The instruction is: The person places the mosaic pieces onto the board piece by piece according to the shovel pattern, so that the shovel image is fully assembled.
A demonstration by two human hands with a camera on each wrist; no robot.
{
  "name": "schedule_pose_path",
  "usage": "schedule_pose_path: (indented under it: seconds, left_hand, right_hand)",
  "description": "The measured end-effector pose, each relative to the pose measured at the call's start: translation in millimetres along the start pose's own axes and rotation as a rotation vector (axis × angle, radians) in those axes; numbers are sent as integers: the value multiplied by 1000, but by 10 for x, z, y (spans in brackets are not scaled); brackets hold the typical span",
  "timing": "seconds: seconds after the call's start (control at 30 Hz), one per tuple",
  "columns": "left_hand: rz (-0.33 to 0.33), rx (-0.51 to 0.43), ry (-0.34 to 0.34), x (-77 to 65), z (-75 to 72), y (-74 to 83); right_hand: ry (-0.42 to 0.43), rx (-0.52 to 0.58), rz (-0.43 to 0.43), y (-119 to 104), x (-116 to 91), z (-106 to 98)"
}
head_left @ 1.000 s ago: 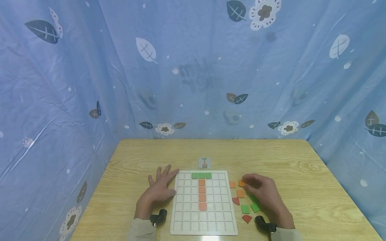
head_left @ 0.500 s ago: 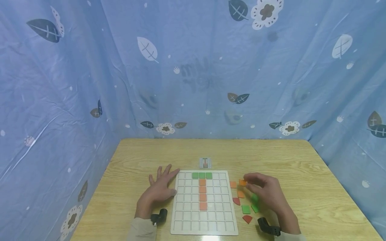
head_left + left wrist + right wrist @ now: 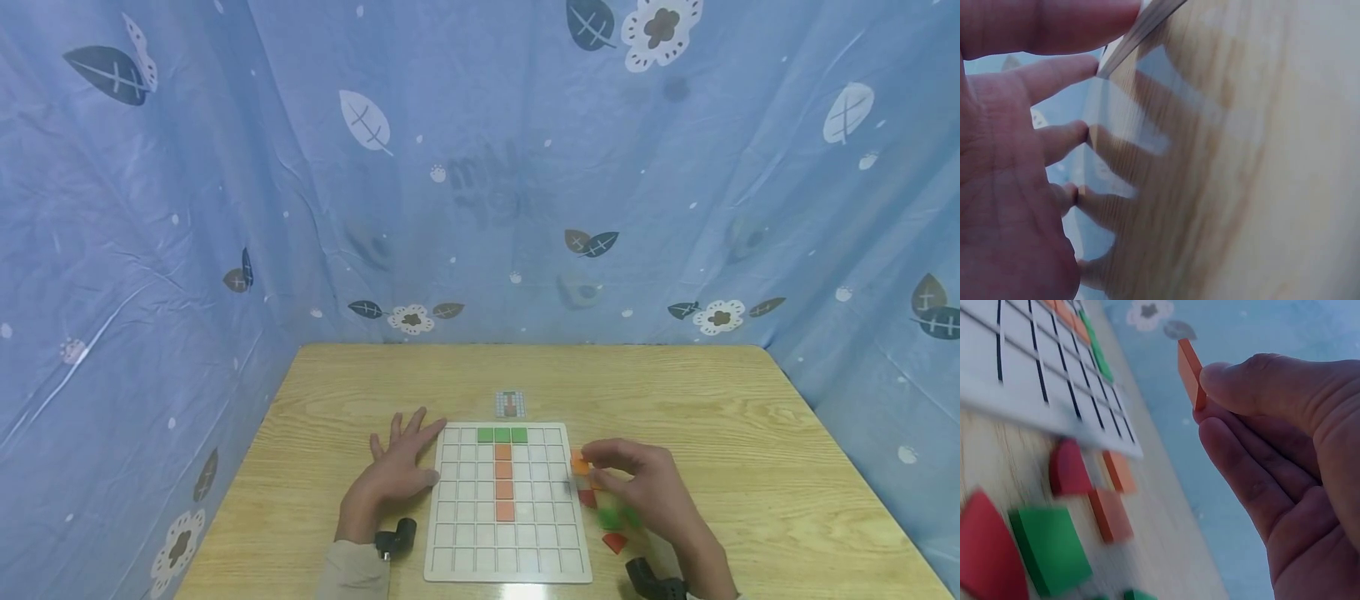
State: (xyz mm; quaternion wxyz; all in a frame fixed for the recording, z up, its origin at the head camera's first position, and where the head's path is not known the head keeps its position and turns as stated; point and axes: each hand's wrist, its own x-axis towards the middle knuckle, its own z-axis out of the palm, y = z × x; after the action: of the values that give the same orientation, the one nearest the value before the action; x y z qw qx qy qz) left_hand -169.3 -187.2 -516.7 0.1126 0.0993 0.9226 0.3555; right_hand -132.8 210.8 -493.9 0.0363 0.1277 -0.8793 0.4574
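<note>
Head view: right hand (image 3: 651, 483) pinches 1 orange tile (image 3: 1189, 374) over the tabletop (image 3: 795, 475), just right of the gridded board (image 3: 465, 538). Left hand (image 3: 392, 475), fingers spread, touches the board's left edge.

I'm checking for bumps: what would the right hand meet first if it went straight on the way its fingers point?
Probably the right edge of the white grid board, though the right hand looks raised and might pass over it.
</note>
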Motion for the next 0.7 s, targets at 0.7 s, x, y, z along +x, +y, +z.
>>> schedule_pose_path:
  seconds: [0.7]
  left_hand:
    - [-4, -9, 5, -6, 7, 4]
  right_hand:
    - [-89, 51, -191, -283, 91, 477]
